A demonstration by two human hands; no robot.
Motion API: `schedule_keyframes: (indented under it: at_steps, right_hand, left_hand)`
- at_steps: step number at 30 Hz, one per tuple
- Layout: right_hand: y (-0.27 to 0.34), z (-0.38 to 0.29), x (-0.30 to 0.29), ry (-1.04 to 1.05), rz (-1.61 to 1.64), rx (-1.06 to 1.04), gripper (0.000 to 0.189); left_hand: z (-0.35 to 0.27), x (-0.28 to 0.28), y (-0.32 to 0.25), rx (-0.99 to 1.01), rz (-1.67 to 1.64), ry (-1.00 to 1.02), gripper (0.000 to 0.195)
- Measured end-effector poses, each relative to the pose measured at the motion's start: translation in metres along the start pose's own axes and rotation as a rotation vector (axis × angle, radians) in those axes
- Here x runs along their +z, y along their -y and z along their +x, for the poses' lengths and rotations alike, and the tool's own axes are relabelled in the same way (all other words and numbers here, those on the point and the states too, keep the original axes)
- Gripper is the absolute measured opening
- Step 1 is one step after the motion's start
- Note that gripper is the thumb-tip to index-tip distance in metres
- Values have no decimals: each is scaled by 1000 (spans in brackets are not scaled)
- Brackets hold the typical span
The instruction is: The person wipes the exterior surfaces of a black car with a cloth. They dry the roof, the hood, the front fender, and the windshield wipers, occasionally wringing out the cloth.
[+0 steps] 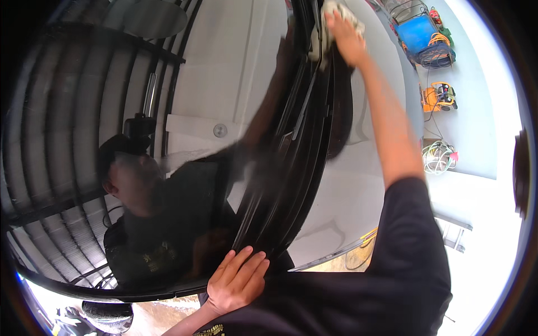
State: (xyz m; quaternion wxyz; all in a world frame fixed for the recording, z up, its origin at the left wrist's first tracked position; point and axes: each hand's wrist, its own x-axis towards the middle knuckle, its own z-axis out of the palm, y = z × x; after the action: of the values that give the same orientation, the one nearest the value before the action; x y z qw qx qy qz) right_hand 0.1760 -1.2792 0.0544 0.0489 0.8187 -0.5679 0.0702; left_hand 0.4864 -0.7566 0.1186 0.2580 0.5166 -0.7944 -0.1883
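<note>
A glossy dark windshield [201,84] curves across the left and middle of the view. It mirrors a roof structure and a person in a cap. Along its lower edge run a black cowl panel [309,168] and a wiper arm [305,105]. Far up by the wiper, my right hand [346,40] presses on a pale, crumpled cloth [317,48], arm stretched out over the light, shiny hood [378,63]. Close to my body, my left hand [237,277] rests palm down at the near lower corner of the glass, holding nothing.
Beyond the hood, a blue machine [416,33] with coiled hoses, an orange air compressor [435,96] and a tangled pale hose [439,157] stand on the floor. A ladder [454,231] lies at right. The car's side mirror [107,315] juts out at bottom left.
</note>
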Motion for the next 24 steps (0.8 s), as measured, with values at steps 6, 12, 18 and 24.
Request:
schedule_keyframes:
  at_steps: [6,12,18,24]
  right_hand:
    - [-74,101,-11,96,-29,9,61]
    - [19,-126,-5,-72,158,-125,69]
    - [191,-356,-105,60,318,-26,59]
    - [269,-482,-147,-12,594,-83,42]
  left_hand:
    - [-6,-16,8,127,-25,36,24]
    - [-3,-7,-13,57,-134,-152,33]
    - [-14,2,-21,93,-110,-310,26]
    - [-23,-5,-40,190,-139,-413,23]
